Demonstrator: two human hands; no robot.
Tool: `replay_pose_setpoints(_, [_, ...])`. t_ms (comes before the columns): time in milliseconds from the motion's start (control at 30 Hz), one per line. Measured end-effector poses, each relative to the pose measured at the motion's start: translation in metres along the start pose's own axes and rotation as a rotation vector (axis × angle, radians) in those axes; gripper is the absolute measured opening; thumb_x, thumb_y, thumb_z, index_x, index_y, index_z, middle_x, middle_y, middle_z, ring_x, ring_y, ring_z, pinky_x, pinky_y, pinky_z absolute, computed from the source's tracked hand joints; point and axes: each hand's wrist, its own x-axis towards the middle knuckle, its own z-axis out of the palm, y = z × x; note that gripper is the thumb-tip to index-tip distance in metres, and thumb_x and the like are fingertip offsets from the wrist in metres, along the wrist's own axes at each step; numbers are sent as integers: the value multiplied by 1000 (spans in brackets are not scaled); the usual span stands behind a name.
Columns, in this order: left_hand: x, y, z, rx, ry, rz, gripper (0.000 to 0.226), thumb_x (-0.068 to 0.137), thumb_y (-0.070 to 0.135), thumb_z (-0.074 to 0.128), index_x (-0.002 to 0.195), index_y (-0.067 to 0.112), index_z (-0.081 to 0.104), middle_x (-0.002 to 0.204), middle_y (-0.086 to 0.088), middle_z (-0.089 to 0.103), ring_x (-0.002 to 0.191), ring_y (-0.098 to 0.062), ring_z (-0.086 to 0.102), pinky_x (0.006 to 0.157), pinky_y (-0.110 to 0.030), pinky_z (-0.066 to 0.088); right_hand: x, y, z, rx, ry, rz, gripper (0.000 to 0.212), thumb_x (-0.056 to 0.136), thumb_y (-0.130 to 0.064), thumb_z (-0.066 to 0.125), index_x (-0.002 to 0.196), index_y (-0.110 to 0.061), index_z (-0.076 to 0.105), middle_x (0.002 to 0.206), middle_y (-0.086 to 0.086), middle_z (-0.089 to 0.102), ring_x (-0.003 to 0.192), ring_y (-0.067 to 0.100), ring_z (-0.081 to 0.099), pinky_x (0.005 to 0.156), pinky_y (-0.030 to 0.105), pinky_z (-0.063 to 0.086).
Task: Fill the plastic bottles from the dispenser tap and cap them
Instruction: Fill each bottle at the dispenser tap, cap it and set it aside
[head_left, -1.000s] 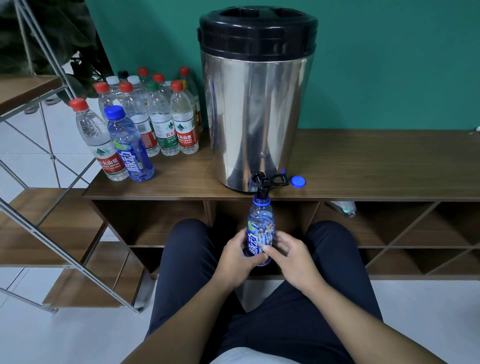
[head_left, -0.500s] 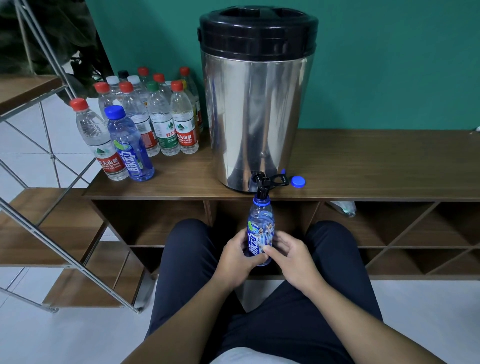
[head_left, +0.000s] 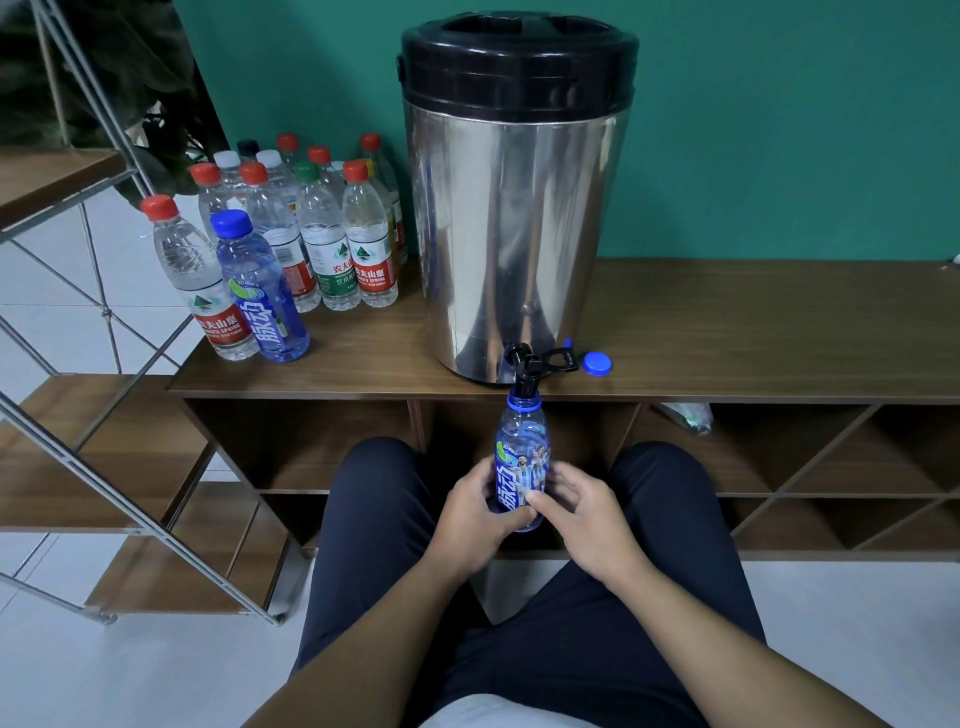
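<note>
Holding the blue bottle (head_left: 521, 470) with both hands down between my knees; left hand (head_left: 475, 512) is wrapped round the lower half from the left, fingers curled behind it and thumb across the label; right hand (head_left: 584, 512) comes in from the right with the thumb tip pressed on the label and the fingers curled loosely round the far side; so both are gripping the bottle, neither is free. Bottle stands upright, long axis straight up and down, and its open blue-ringed neck sits right under the black tap (head_left: 525, 371), just about touching the spout; that's the bit everything hangs on, mouth in line with the spout directly above my fingers. Can't really tell if water is running or how full it is, the blue tint hides the level.

A bit further out, the loose blue cap (head_left: 597, 362) lies on the wooden shelf (head_left: 753, 332), just right of the tap lever; it's up and to the right of my right hand, so I reckon that's the hand to go grab it while the left keeps the bottle steady. Tap belongs to the big steel dispenser (head_left: 511, 234) standing at the shelf edge. Way over on the left of the shelf stand the capped bottles (head_left: 291, 254), well apart from all this.
</note>
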Motion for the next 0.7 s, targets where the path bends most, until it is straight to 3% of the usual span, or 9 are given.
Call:
replay_pose_setpoints(433, [1,-4,0,-5,-4,-18,65,85,2,91,142,22,67,130,5,81,124,-15,76,112,-42,59,0,0,0,-17,6,7,34,103,-3,77,133,-19,74,128,-6,82,122,15,77,105,29,60])
replay_pose_setpoints(700, [1,-4,0,0,-6,-20,63,86,1,91,140,24,68,130,7,81,124,-12,76,111,-40,60,-1,0,-1,-20,0,8,36,104,-3,76,136,-17,73,129,-6,81,124,14,76,105,30,60])
